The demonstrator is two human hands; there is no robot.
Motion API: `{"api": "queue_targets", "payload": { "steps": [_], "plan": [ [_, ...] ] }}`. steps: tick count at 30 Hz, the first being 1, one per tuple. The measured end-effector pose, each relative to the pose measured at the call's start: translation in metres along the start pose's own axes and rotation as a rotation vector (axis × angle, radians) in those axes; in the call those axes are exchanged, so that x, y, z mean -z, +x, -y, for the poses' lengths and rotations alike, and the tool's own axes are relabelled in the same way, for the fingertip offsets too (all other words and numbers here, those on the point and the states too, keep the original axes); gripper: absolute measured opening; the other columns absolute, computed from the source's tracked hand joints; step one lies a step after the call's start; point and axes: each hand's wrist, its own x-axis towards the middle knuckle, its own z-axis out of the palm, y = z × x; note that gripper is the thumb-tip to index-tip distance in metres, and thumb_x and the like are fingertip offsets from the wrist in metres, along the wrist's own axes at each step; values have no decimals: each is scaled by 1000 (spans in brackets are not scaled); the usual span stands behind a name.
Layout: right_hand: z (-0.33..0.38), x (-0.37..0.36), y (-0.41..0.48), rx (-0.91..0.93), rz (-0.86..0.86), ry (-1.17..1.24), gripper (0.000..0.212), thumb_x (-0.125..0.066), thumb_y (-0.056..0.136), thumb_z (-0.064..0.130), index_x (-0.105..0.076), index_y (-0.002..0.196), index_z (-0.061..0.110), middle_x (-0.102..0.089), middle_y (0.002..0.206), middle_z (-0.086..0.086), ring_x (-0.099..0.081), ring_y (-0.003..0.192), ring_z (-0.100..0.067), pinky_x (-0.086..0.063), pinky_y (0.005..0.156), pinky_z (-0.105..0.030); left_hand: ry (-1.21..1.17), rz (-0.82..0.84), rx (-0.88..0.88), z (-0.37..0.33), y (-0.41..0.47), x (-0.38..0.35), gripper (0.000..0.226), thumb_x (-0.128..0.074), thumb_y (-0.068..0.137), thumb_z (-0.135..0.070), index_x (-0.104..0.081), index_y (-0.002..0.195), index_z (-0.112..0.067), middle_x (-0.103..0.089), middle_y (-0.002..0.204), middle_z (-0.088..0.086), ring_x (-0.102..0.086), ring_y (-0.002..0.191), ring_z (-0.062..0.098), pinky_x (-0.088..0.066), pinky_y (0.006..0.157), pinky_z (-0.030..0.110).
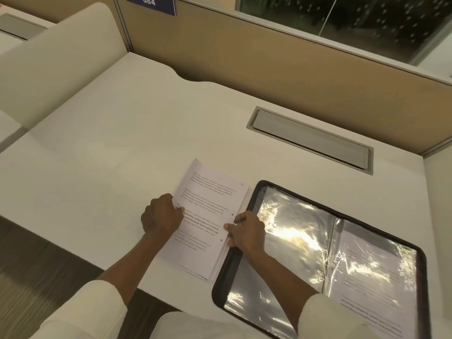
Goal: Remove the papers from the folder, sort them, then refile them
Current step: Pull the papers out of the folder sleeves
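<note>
A stack of printed white papers [210,199] lies on the desk, its top sheet marked "4" at the upper right corner. My left hand [160,215] grips the stack's left edge with curled fingers. My right hand [247,232] pinches the stack's right edge, thumb on top. Just right of the papers an open black display folder [322,250] lies flat with shiny clear plastic sleeves. The folder's right-hand sleeve holds a printed page [374,285]; its left-hand sleeve looks empty under the glare.
The white desk [110,148] stretches left and back from the papers. A grey cable hatch [310,140] sits in the desk behind the folder. A tan partition [269,59] with a "384" sign [150,3] closes the back; a white panel [56,57] stands at left.
</note>
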Motion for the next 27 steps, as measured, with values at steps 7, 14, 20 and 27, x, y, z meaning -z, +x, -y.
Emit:
{"api": "queue_targets", "payload": {
  "steps": [7,14,20,27],
  "plan": [
    [2,-3,-4,64,-59,-125,44,-88,86,23,-48,105,20,-74,88,-2,-70,46,-14,-55,49,-21,195,-100,-4,-12,-6,-3,54,-77,90,-44,-48,120,-9,-67,117,11,-70,105,32,-50,88,40],
    [-13,15,-11,163,-8,-48,20,-79,94,20,-59,94,19,-72,73,-1,-71,52,-18,-64,59,-45,477,-156,-119,-32,-24,-2,40,-73,84,-35,-51,112,-18,-57,107,2,-58,103,23,-41,93,40],
    [-47,51,-27,418,-153,-49,13,-76,91,21,-65,90,28,-70,74,10,-70,69,-11,-60,66,-40,451,-105,-343,-89,-78,-20,39,-61,100,-44,-60,127,-16,-67,124,5,-60,118,26,-39,106,44],
    [-107,107,-49,514,-468,-220,20,-76,90,14,-67,100,28,-62,101,16,-61,98,-6,-55,81,-37,262,-21,-888,-158,-152,-67,33,-57,103,-44,-68,119,-19,-68,117,1,-62,109,21,-45,99,37]
  ]
}}
